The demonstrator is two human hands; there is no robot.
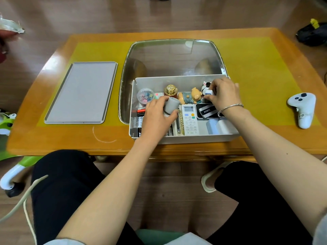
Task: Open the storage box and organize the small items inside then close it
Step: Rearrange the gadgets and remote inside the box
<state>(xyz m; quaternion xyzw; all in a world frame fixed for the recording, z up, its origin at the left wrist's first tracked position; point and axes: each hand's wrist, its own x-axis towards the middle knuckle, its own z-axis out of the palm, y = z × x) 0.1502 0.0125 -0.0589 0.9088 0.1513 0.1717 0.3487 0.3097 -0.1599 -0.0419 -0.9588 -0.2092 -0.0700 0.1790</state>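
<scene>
The one legible word is "BENTE", in white capitals on the glossy black rectangular case with silver stripes, just right of the white remote control; print on the remote's buttons and on the batteries is too small to read.

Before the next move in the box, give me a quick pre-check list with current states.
1. Storage box open: ok, its clear lid is swung back behind it.
2. Left hand grip: ok, fingers curl round the grey cylinder, lifted over the batteries.
3. Right hand grip: ok, it pinches a small white-blue item beside the panda figure; what the item is, cannot tell.
4. Free floor space for the cylinder: cannot tell, the hand hides that corner.
5. Remote control lying flat: ok, face up in the middle.
6. All items sorted: not ok, two are in hand.
</scene>
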